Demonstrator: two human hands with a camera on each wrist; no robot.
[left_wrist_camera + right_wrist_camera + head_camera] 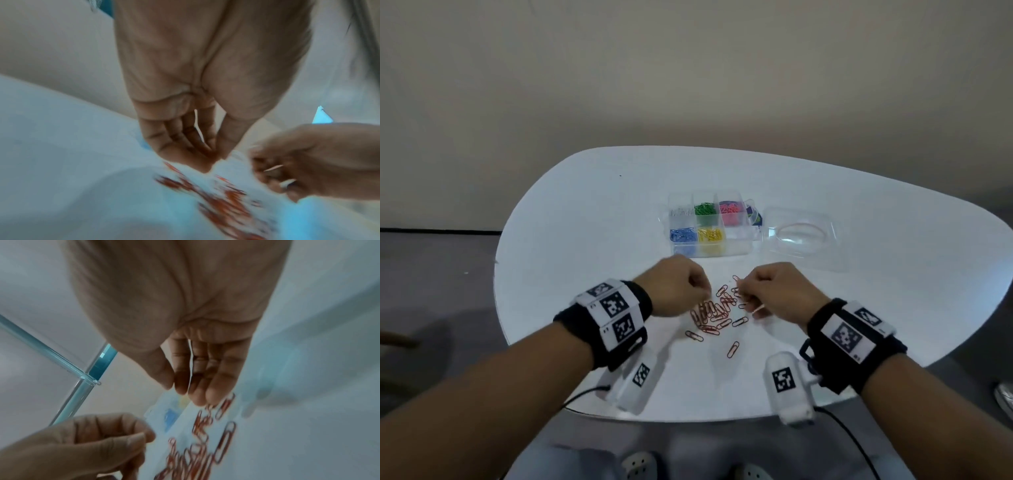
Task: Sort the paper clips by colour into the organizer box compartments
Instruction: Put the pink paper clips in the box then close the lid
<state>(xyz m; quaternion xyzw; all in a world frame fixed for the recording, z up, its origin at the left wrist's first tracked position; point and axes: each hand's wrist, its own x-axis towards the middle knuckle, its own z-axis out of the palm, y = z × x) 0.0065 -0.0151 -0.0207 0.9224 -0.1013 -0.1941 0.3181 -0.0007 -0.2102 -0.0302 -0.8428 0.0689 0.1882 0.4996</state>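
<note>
Head view: red paper clips [717,313] piled on white table [571,219], organizer box [710,224] beyond them with white, green, pink, blue, yellow clips sorted. Left hand [681,286] and right hand [774,291] curled at the pile.
Left wrist: fingers [185,142] narrow; grip unclear, blurred.
Right wrist: fingertips [197,391] close together over clips; hold unclear.

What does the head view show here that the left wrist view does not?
Only the head view shows the organizer box with white, green, pink, blue and yellow clips sorted in compartments, its clear lid lying to the right, and both wristbands. Only the left wrist view shows the left hand from the palm side, fingers and thumb drawn together above the pile. Both show the red paper clips on the white table and the right hand.
</note>
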